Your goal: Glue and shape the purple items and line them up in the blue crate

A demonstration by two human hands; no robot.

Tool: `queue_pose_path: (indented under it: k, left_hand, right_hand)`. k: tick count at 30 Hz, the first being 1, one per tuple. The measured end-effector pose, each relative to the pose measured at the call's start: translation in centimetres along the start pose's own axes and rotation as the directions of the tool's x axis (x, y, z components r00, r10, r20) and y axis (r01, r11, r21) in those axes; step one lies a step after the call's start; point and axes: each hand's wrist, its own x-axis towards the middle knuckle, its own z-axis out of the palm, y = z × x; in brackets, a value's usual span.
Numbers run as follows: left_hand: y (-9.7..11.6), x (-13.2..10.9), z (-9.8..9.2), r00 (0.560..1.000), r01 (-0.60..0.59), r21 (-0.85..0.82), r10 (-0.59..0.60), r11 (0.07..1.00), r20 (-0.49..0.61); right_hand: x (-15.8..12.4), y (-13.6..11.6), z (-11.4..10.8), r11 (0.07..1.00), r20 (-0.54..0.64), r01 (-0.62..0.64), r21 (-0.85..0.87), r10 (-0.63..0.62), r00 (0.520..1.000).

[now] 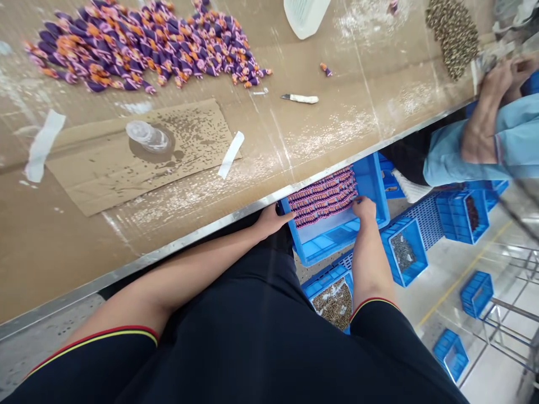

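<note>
Below the table edge sits a blue crate (pixel 324 253), partly hidden under the tabletop. Rows of pink, purple and orange twisted cords (pixel 322 199) lie side by side in it over a pale sheet (pixel 332 225). My left hand (pixel 272 220) grips the crate's left wall, its thumb laid over the rim and its other fingers mostly out of sight. Inside the crate's right side, my right hand (pixel 365 210) is closed, with its fingertips pinched at the right end of the cord rows.
On the table lie a pile of purple and orange knotted pieces (pixel 160 42), a small knife (pixel 300 99), a clear cup (pixel 147 136) on wet cardboard (pixel 197 132), and a white basket (pixel 305 17). A co-worker's arm (pixel 480 123) is at right. More blue crates (pixel 404 251) stand below.
</note>
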Motion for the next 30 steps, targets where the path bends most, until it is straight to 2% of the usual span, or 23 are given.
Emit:
queue_pose_path:
  k: [3,7,14,19,24,30]
  left_hand:
    - [-0.1,0.2,-0.1,1.0,-0.001,-0.009,0.001,1.0,0.003]
    - [-0.3,0.4,-0.2,1.0,-0.002,-0.027,0.003,1.0,0.015]
    - [-0.4,0.4,-0.6,0.999,0.009,-0.087,-0.005,0.996,0.049]
    - [-0.3,0.2,-1.0,0.998,0.019,-0.104,-0.013,0.994,0.061]
    - [-0.1,0.2,-1.1,0.997,0.033,-0.102,-0.026,0.994,0.068]
    - [0.0,0.3,-1.1,0.996,0.063,-0.094,-0.057,0.994,0.073]
  right_hand:
    - [0.1,-0.4,-0.5,0.999,-0.034,-0.047,0.003,0.047,0.998]
    - [0.9,-1.1,-0.7,1.0,-0.08,-0.018,0.023,0.02,0.997]
    - [1.8,-0.9,-0.2,1.0,-0.074,-0.019,0.025,0.021,0.997]
    - [1.8,-1.1,-0.6,1.0,-0.074,-0.023,-0.006,0.022,0.997]
    - [2.5,-2.8,-1.5,0.998,-0.096,0.063,0.003,-0.063,0.993]
    - [4.9,-5.5,-2.5,0.989,-0.113,0.145,0.004,-0.144,0.983]
